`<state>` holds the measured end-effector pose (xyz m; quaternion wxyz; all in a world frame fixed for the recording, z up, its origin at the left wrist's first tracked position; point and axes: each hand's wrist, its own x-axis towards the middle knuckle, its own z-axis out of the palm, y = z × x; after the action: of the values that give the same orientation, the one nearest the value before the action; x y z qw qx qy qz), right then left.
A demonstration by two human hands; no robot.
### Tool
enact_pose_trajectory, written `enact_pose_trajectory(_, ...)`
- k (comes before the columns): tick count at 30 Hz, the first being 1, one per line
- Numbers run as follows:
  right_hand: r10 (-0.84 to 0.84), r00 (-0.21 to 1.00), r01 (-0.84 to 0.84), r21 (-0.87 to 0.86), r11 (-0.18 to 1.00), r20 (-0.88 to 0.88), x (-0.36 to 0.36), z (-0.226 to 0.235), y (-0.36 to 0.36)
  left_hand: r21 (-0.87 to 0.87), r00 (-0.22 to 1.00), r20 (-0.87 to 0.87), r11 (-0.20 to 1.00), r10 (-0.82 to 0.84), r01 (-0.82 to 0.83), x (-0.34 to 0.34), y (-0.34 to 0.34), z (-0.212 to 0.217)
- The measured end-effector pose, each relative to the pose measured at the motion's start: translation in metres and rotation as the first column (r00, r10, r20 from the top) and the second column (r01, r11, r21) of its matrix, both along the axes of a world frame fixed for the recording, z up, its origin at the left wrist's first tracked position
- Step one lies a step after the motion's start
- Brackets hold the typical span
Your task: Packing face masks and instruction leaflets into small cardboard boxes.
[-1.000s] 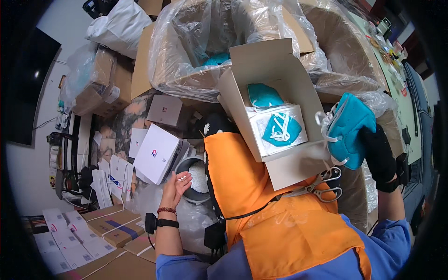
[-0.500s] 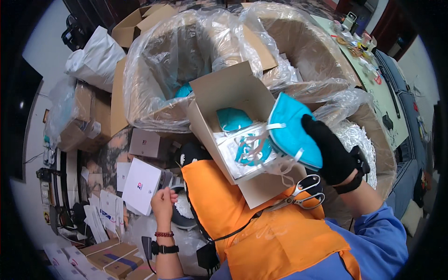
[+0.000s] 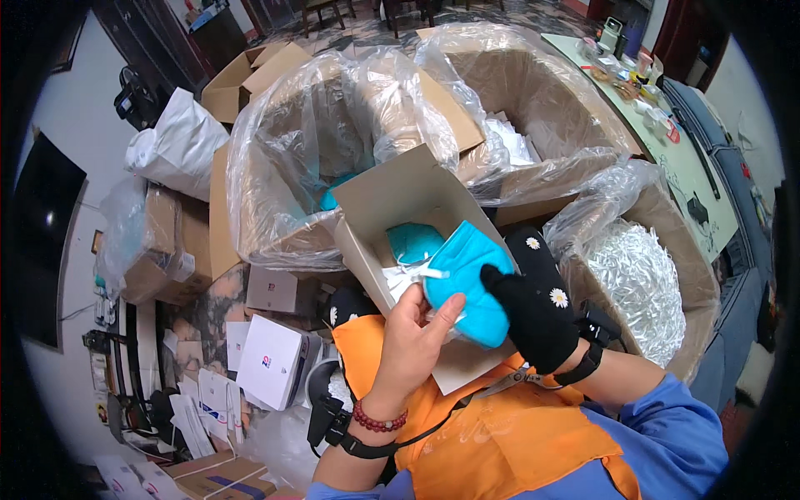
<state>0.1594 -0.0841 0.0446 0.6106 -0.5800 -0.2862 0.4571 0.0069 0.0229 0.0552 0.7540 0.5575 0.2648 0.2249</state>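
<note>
A teal cup-shaped face mask (image 3: 471,271) is held over an open cardboard box (image 3: 400,193) on my lap. My right hand (image 3: 537,325), in a black glove, grips the mask's right edge. My bare left hand (image 3: 415,333) pinches at its lower left edge, near a white strap; what lies between those fingertips is partly hidden. Another teal mask (image 3: 414,243) and white pieces lie inside the box. Scissors (image 3: 507,381) rest on my orange apron (image 3: 508,433), half covered by my right wrist.
Large plastic-lined cartons (image 3: 292,158) stand ahead, one with teal masks low inside. At the right, another holds a heap of white strips (image 3: 642,292). White boxes (image 3: 271,358) are on the left, and a cluttered pale green table (image 3: 658,150) is at the far right.
My left hand has come up from beside the white boxes to the mask. My right hand has lowered the mask leftward over the cardboard box. The view has shifted slightly.
</note>
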Motion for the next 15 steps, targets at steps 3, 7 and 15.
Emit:
enact_pose_trajectory(3, 0.033, 0.967, 0.027, -0.232, 0.972, 0.251, 0.000, 0.055, 0.006, 0.174, 0.993, -0.094, 0.983, 0.077, -0.060, -0.010, 0.017, -0.014)
enact_pose_trajectory(7, -0.205, 0.814, 0.198, 0.072, 0.977, 0.543, 0.057, -0.010, -0.001, 0.655, 0.897, -0.438, 0.664, -0.054, 0.360, -0.013, 0.031, 0.022)
enact_pose_trajectory(15, 0.223, 0.249, -0.434, -0.097, 0.896, 0.943, 0.029, 0.062, 0.008, 0.650, 0.750, -0.622, 0.386, -0.224, 0.654, 0.002, 0.019, 0.046)
